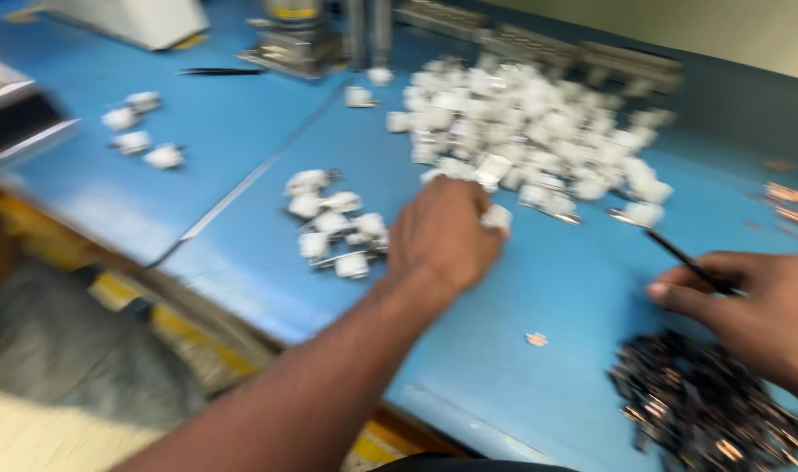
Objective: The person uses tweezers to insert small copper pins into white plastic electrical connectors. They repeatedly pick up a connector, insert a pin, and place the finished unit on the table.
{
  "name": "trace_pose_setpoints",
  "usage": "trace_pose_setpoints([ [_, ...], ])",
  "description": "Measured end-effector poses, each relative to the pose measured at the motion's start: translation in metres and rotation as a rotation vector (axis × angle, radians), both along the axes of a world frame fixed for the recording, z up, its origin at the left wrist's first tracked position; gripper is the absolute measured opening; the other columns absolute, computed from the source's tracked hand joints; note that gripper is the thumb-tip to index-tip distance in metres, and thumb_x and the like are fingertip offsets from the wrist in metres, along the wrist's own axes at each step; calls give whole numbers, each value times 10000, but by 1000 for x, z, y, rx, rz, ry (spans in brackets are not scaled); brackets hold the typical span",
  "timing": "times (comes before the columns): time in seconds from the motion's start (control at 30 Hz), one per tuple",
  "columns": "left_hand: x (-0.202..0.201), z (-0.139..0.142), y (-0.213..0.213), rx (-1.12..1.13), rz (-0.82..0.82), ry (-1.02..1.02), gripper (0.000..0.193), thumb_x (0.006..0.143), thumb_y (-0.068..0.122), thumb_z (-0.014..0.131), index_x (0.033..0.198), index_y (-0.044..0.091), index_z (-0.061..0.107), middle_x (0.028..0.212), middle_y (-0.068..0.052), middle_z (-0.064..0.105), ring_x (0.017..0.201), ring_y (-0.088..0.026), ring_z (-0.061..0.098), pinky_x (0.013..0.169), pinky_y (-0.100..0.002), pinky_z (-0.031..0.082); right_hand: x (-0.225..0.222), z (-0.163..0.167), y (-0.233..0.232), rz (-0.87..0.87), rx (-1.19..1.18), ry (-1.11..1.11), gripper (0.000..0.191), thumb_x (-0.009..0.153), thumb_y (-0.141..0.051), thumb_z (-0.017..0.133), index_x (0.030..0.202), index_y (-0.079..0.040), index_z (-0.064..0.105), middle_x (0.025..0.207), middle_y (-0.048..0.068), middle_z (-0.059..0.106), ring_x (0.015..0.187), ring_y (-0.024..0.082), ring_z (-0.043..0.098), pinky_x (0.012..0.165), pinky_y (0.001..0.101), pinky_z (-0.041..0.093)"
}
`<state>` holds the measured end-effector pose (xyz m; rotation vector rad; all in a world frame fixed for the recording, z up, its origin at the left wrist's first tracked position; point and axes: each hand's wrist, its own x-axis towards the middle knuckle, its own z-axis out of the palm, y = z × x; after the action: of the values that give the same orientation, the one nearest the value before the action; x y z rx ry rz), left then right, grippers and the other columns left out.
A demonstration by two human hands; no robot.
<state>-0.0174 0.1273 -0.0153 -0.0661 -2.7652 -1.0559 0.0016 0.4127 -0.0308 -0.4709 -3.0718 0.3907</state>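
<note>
Over a blue workbench [556, 288], the left hand [442, 232] curls its fingers around a small white plastic part [497, 216] at the edge of a large white pile [538, 131] — the right hand [757, 306] pinches black tweezers [683, 260] just above a heap of dark metal pieces [704, 411].

Place: assembly workshop
Evidence: blue workbench [241, 149], heap of white plastic parts [530, 131] upper centre, press machine [298, 39] top
</note>
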Motion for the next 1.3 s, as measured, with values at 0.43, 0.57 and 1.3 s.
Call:
trace_pose_setpoints([
  [0.43, 117, 6, -62, 682, -16, -556, 363, 809, 228, 775, 1139, 78, 772, 891, -111, 801, 786, -165, 757, 757, -299, 597, -137, -165, 14, 576, -242, 127, 314, 849, -262, 860, 984, -4, 743, 842, 185, 709, 813, 272, 741, 824, 430, 628],
  [0.57, 128, -2, -63, 982, -1, -477, 422, 827, 233, 818, 1139, -39, 736, 859, -149, 783, 713, -132, 713, 669, -279, 592, -162, -178, 14, 477, -209, -22, 399, 832, -236, 856, 1096, 51, 769, 879, 252, 756, 810, 326, 759, 861, 504, 643],
  [1.3, 125, 31, -60, 1166, -297, -393, 366, 867, 123, 780, 1116, -141, 736, 907, -151, 789, 817, -142, 764, 766, -282, 661, 41, 21, -113, 786, -730, 334, 211, 931, -171, 747, 1071, -13, 734, 1152, 182, 675, 985, 261, 754, 849, 384, 595],
])
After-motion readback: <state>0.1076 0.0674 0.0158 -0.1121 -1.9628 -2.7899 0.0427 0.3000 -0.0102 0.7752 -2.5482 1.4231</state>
